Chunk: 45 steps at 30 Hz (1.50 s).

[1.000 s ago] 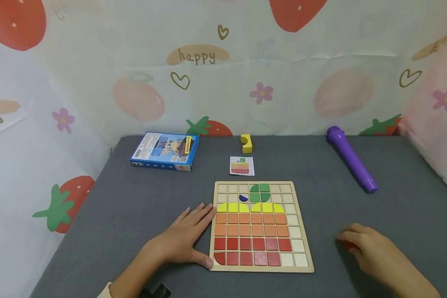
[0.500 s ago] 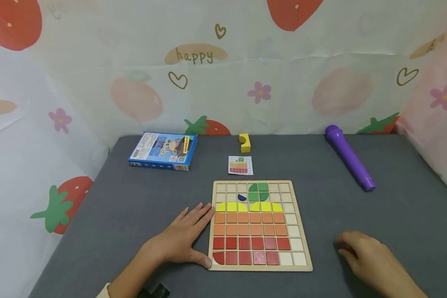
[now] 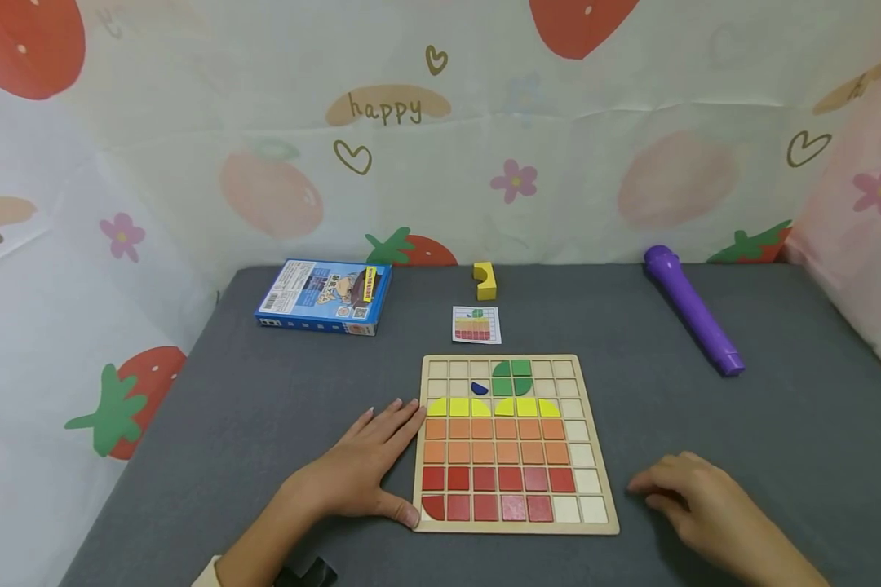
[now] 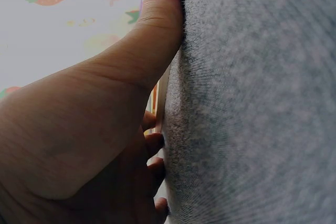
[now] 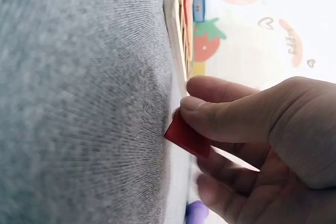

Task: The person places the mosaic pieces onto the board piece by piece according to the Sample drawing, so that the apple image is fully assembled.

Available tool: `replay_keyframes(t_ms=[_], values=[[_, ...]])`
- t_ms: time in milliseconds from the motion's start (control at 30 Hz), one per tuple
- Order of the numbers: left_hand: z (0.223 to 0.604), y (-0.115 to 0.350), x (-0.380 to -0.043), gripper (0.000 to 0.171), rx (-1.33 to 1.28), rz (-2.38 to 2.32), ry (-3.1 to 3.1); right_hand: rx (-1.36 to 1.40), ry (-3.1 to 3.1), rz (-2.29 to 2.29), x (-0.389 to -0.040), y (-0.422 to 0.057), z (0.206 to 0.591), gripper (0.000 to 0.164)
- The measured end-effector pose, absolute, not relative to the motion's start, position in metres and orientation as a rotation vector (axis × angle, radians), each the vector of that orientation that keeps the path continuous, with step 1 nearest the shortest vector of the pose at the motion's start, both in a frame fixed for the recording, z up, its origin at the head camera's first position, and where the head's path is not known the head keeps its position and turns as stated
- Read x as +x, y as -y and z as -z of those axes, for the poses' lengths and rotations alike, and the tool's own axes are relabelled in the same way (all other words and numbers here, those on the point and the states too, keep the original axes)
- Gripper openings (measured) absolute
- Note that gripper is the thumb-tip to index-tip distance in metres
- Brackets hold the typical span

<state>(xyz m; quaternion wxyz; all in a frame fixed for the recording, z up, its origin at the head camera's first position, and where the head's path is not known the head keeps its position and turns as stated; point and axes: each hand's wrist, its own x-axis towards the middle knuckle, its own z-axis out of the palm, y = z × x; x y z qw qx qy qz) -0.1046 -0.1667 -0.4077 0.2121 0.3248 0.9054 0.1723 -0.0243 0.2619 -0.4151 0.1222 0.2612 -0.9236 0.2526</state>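
Note:
A wooden grid board (image 3: pixel 606 489) lies on the grey table, with rows of red, orange and yellow tiles in its cells. Green tiles (image 3: pixel 511 378) and a small dark blue piece (image 3: pixel 480 389) sit near its top. My left hand (image 3: pixel 356 469) rests flat at the board's left side, fingers spread, thumb at the lower left corner. To the right of the board, my right hand (image 3: pixel 693 497) is low over the table. In the right wrist view it pinches a red tile (image 5: pixel 188 136) between thumb and fingers; from the head the tile is hidden.
Behind the board lie a small pattern card (image 3: pixel 476 325) and a yellow notched block (image 3: pixel 484 281). A blue box (image 3: pixel 325 297) is at the back left, a purple microphone-shaped stick (image 3: pixel 693 311) at the back right. Printed cloth (image 3: pixel 440 187) hangs behind the table.
My right hand has moved left, nearer the board; the red tile that showed under its fingers is now out of the head view. My left hand has stayed in place.

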Motion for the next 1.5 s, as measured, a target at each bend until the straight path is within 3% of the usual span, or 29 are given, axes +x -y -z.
replay_keyframes(t_ms=[300, 667, 900, 1500], values=[[0.408, 0.168, -0.105, 0.123, 0.921, -0.482, -2.522, 0.762, 2.652, -0.888, -0.025, -0.249, 0.409, 0.039], [0.408, 0.168, -0.104, 0.123, 0.905, -0.488, -2.512, 0.764, 2.710, -1.417, -0.031, -0.217, 0.397, 0.019], [0.408, 0.168, -0.103, 0.124, 0.909, -0.488, -2.510, 0.781, 2.811, -1.424, -0.036, -0.195, 0.403, 0.014], [0.405, 0.167, -0.104, 0.123, 0.885, -0.486, -2.501, 0.905, 2.908, -1.169, -0.046, -0.202, 0.393, 0.028]])
